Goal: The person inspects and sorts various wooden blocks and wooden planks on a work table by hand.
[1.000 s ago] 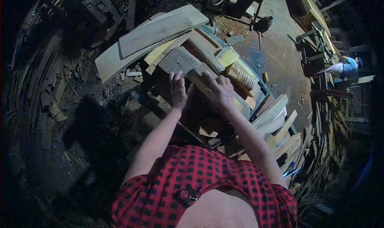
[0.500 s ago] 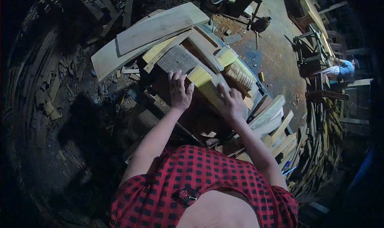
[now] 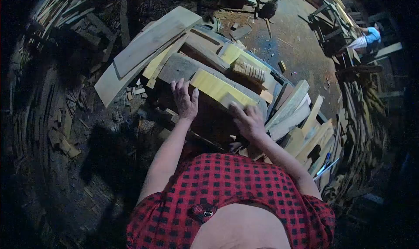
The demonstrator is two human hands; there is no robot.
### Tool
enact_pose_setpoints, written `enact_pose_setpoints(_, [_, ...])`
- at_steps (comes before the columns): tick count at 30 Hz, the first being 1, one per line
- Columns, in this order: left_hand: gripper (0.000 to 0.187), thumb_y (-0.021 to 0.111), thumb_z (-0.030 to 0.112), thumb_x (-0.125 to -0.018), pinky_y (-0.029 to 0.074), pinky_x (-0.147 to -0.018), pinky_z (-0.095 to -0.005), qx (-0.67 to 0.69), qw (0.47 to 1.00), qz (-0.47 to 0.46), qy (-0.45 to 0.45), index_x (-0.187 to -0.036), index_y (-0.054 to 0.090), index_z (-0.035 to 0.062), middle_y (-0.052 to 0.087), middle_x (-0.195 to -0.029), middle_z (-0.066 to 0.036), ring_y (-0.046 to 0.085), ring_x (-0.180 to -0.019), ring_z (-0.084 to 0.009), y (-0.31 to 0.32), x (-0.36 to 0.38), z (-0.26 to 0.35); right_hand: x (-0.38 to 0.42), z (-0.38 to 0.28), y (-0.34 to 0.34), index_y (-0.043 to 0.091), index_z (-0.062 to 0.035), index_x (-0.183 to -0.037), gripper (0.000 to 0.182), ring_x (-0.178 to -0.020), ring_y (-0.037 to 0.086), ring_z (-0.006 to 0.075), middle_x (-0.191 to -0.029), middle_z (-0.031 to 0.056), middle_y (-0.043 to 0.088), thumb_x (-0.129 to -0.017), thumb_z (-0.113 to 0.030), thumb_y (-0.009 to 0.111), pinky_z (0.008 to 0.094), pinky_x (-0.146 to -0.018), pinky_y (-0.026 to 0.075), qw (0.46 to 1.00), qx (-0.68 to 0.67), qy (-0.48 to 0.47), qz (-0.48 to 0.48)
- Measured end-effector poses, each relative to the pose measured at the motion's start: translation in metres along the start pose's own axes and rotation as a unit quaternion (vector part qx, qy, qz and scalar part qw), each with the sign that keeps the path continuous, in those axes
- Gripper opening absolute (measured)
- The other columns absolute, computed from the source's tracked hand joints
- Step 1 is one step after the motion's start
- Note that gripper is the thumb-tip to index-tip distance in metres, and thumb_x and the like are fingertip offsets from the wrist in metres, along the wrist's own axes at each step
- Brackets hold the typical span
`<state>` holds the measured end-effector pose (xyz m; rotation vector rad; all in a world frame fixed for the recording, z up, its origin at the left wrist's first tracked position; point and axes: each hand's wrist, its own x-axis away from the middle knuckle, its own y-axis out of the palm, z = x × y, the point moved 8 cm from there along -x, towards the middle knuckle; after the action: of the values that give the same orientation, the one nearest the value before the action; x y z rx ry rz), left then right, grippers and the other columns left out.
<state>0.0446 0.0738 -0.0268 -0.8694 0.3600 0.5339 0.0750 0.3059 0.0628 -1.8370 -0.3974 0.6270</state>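
Observation:
A yellow squared wooden block (image 3: 216, 85) lies across a grey, weathered plank (image 3: 176, 67) in front of me. At the block's left end is my left hand (image 3: 186, 101), its fingers spread and the thumb against the block's near corner. My right hand (image 3: 250, 119) grips a small flat pale piece (image 3: 228, 99) against the block's near edge. That piece is smeared by motion, and I cannot tell what it is. Just beyond the block sits a short wooden piece with a row of notches (image 3: 249, 71).
Long pale boards (image 3: 152, 41) are stacked at the far left of the work surface. Cut wooden pieces (image 3: 290, 105) lean at the right, and scrap covers the floor. A bird (image 3: 268, 9) stands at the back. Another person (image 3: 370, 37) works at a bench far right.
My right hand has moved the pale piece toward me and rightward along the block, uncovering more of its yellow top. My left hand keeps to the left end. The whole view has shifted slightly.

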Motion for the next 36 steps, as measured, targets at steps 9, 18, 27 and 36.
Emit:
enact_pose_setpoints(9, [0.041,0.062,0.041,-0.083,0.035,-0.094,-0.0517,-0.077,0.991,-0.110,0.002,-0.106,0.059,0.0065,0.054,-0.113,-0.016,0.044,-0.111,-0.0382,-0.006,-0.044,0.019,0.094,0.132,0.019,0.053,0.0030,-0.114,0.054,-0.087,0.061,0.0191,-0.097,0.0101,0.062,-0.067,-0.011,0.075,0.0333,-0.079,0.049,0.674,-0.566,0.472,0.056])
enact_pose_setpoints(18, [0.046,0.065,0.041,-0.080,0.048,-0.081,-0.0449,-0.001,0.946,-0.287,-0.154,-0.104,0.062,0.0027,0.061,-0.099,-0.021,0.059,-0.093,-0.0377,0.037,-0.068,-0.014,0.061,0.108,0.039,0.056,0.0004,-0.103,0.032,-0.094,0.059,0.0192,-0.096,0.0082,0.061,-0.078,-0.018,0.060,0.0319,-0.091,0.044,0.544,-0.712,0.428,0.119])
enact_pose_setpoints(27, [0.048,0.068,0.043,-0.079,0.049,-0.078,-0.0391,0.103,0.955,-0.224,-0.167,-0.099,0.063,-0.0007,0.066,-0.094,-0.019,0.064,-0.089,-0.0317,0.040,-0.082,-0.030,0.046,0.101,0.033,0.054,-0.0030,-0.107,0.033,-0.088,0.059,0.0176,-0.093,0.0066,0.059,-0.076,-0.016,0.060,0.0316,-0.080,0.047,0.526,-0.738,0.408,0.108])
enact_pose_setpoints(36, [0.037,0.068,0.033,-0.083,0.044,-0.076,-0.0297,0.331,0.927,-0.086,-0.151,-0.100,0.054,0.0037,0.056,-0.089,-0.004,0.052,-0.081,-0.0141,-0.005,-0.095,-0.015,0.024,0.064,-0.001,0.051,-0.0023,-0.118,0.052,-0.096,0.056,0.0180,-0.105,0.0061,0.058,-0.069,-0.013,0.064,0.0291,-0.085,0.044,0.587,-0.727,0.324,0.145])
